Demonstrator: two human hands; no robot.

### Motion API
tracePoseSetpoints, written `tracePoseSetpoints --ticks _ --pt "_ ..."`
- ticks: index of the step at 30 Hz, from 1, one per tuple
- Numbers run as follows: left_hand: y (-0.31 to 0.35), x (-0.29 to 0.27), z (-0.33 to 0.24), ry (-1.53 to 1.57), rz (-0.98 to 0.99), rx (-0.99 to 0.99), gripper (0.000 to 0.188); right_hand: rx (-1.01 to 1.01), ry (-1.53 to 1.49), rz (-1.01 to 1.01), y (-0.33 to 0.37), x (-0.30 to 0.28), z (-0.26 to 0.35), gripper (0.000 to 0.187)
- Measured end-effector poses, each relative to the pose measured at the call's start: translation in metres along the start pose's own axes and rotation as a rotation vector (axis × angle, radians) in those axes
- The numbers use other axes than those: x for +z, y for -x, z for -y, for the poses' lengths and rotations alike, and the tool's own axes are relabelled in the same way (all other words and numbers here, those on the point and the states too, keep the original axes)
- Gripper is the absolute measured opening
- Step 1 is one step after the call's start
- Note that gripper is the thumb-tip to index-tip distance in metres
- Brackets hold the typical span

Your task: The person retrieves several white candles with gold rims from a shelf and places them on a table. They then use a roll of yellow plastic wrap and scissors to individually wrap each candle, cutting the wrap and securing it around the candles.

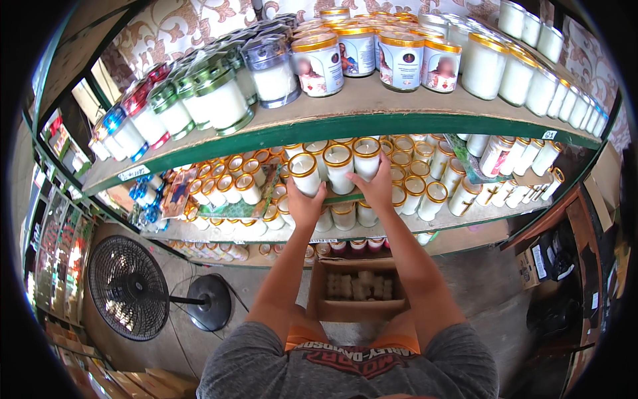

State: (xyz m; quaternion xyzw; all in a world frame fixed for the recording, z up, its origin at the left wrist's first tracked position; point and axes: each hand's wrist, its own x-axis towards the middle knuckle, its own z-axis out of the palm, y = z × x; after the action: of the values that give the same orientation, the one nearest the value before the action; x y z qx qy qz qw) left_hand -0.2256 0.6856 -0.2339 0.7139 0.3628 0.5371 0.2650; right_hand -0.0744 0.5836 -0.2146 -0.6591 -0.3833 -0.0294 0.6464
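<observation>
In the middle of the second shelf, my two hands close in from both sides on a front group of white jar candles with gold rims. My left hand (306,203) is wrapped round the left jar candle (304,175). My right hand (376,187) grips the right jar candle (366,159), its thumb against the middle jar candle (338,171). More gold-rimmed jars stand directly behind these. A strip of green board (348,197) shows beneath the group; whether the jars rest on it I cannot tell. My palms hide parts of the outer jars.
Overhead, a green-edged shelf (372,124) bears rows of larger candles. Gold-rimmed jars (432,196) crowd both sides of my hands. Below, an open cardboard box (359,311) holds pale blocky pieces between my legs. A black fan (129,287) lies at the left on the floor.
</observation>
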Motion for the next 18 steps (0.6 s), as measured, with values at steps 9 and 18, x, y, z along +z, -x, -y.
tracePoseSetpoints --ticks 9,18 --pt "0.012 0.005 -0.003 -0.105 -0.064 0.007 0.084 -0.101 0.131 -0.089 0.008 0.002 0.000 0.100" --pt "0.009 0.001 0.002 0.117 -0.038 0.077 0.090 -0.050 -0.120 -0.101 0.009 0.000 0.006 0.083"
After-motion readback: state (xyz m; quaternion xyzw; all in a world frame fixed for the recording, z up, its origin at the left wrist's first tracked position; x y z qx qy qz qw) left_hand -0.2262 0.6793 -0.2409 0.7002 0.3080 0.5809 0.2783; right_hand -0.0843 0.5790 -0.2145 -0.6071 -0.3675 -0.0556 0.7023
